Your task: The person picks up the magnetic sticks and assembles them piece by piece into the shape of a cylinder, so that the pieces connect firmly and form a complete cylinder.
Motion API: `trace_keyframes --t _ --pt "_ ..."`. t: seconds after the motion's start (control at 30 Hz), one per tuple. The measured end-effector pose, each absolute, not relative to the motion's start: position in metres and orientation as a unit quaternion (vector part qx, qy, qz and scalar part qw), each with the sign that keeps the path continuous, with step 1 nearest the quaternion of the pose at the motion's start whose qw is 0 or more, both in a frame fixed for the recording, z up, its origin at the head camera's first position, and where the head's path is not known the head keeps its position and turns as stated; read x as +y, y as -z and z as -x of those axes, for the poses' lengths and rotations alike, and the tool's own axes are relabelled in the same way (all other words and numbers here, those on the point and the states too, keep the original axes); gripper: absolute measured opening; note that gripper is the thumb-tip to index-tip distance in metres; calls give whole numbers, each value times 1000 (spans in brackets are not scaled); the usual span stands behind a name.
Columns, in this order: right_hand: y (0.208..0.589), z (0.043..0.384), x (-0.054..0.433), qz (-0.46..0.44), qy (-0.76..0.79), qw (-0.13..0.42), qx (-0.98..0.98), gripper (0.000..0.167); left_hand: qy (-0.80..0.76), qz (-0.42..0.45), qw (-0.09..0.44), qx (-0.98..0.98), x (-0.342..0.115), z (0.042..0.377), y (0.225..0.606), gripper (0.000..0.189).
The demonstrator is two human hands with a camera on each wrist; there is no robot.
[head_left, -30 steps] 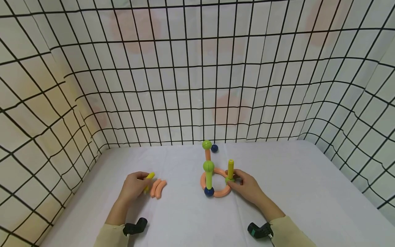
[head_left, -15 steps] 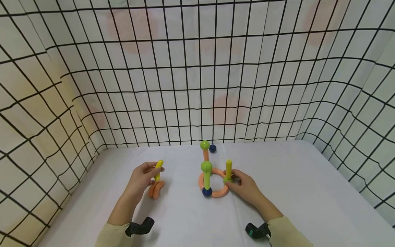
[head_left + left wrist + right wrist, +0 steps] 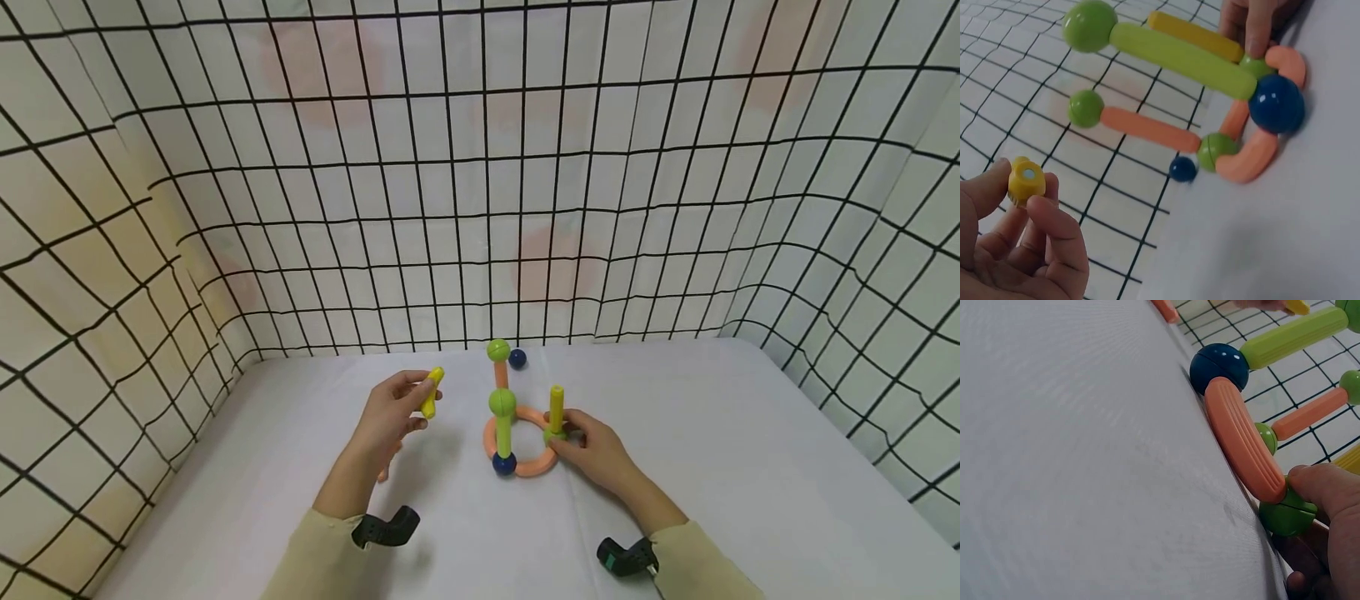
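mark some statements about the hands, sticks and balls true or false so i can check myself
1. The left hand holds a yellow stick. True.
2. That yellow stick lies on the table. False: it is held up above the table.
3. The right hand grips a green ball on the orange ring. True.
4. The stick rising from that green ball is blue. False: it is an upright yellow stick.
5. A blue ball is at the foot of the lime-green stick. True.
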State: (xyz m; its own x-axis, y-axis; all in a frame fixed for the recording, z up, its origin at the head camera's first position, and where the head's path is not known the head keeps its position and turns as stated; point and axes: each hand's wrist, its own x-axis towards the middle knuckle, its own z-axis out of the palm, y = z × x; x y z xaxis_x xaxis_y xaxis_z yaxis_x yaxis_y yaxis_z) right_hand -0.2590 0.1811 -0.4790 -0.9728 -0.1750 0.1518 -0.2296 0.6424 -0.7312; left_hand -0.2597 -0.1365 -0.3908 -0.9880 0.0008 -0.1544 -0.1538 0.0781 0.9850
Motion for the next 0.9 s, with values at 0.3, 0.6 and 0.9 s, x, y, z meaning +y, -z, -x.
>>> trace_keyframes --t 0.3,0.6,0.9 --pt "479 259 180 -113 -407 37 -906 39 -715 30 70 695 -110 270 385 36" --pt "478 261 180 -114 -400 36 -909 41 -722 16 85 687 -94 281 383 34" --pt "477 259 181 -114 -406 32 -906 41 -715 15 110 691 -82 287 379 36"
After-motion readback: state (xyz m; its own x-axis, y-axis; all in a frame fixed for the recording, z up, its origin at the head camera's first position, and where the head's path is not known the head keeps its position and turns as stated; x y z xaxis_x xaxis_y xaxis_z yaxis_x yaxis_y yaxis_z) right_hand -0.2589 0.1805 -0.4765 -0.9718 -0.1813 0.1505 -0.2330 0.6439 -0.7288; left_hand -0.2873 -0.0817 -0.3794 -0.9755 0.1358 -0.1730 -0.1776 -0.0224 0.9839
